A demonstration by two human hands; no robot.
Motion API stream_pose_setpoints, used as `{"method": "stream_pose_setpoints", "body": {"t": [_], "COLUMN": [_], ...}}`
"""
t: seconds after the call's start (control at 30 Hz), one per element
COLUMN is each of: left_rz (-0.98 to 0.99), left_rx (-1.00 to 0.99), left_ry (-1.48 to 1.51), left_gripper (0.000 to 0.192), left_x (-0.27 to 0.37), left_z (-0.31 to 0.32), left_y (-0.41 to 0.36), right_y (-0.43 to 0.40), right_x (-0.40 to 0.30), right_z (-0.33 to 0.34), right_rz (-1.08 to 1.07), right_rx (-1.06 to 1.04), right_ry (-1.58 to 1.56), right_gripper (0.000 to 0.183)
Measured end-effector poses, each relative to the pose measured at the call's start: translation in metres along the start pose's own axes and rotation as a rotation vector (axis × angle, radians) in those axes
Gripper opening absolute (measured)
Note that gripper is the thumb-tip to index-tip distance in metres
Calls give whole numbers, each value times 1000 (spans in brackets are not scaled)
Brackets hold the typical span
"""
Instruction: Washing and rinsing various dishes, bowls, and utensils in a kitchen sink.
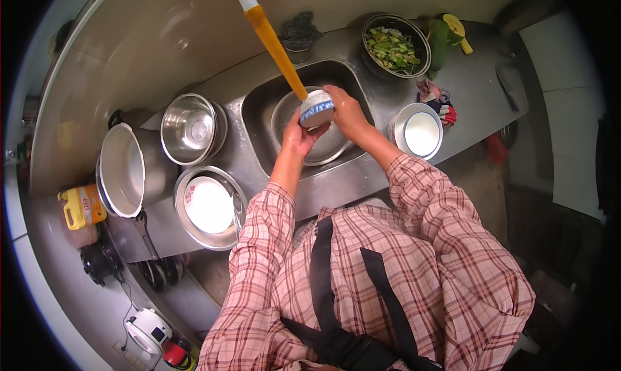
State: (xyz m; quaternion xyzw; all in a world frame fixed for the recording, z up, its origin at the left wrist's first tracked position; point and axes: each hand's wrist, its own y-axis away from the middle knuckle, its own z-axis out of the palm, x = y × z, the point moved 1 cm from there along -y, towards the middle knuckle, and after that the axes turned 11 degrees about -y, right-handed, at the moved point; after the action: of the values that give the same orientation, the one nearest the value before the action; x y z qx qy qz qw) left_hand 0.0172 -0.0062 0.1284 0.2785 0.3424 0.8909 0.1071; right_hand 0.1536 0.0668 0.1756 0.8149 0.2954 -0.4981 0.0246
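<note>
Both my hands hold a white bowl with a blue patterned band [316,110], tilted on its side above the sink. My left hand [298,135] grips its lower left side, and my right hand [348,113] its upper right. The end of a yellow hose [279,51] hangs at the bowl's upper left edge; whether water runs cannot be told. Below the bowl, a round metal basin [335,152] sits in the stainless steel sink [252,123]. Right of the sink, stacked white bowls with a blue rim [423,134] stand beside a crumpled cloth [439,99].
Metal bowls [187,128], a large pot [121,172] and a basin [182,220] holding white dishes stand left. Behind right are a bowl of chopped greens [393,51] and a cut gourd [439,41]. A knife [507,87] lies far right; steel scourers [300,31] sit behind the sink.
</note>
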Motion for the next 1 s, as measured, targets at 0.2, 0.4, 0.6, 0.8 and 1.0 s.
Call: {"method": "stream_pose_setpoints", "body": {"t": [0.2,0.4,0.6,0.8,1.0], "left_rz": [-75,311,220,459,967], "left_rx": [141,101,333,611,500], "left_ry": [-342,-469,-536,-1326,-1773], "left_gripper": [66,48,36,50,50], "left_x": [6,2,-7,-4,5], "left_z": [-10,-20,-29,-2,-8], "left_y": [-2,-11,-19,-3,17], "right_y": [-9,-10,-8,-3,15], "right_x": [8,10,-20,-56,-40], "right_z": [10,20,13,-16,-66], "right_rz": [569,945,364,244,-330], "right_rx": [-195,-188,-234,-281,61], "right_ry": [-169,-678,72,401,487], "right_gripper": [46,48,33,27,59]}}
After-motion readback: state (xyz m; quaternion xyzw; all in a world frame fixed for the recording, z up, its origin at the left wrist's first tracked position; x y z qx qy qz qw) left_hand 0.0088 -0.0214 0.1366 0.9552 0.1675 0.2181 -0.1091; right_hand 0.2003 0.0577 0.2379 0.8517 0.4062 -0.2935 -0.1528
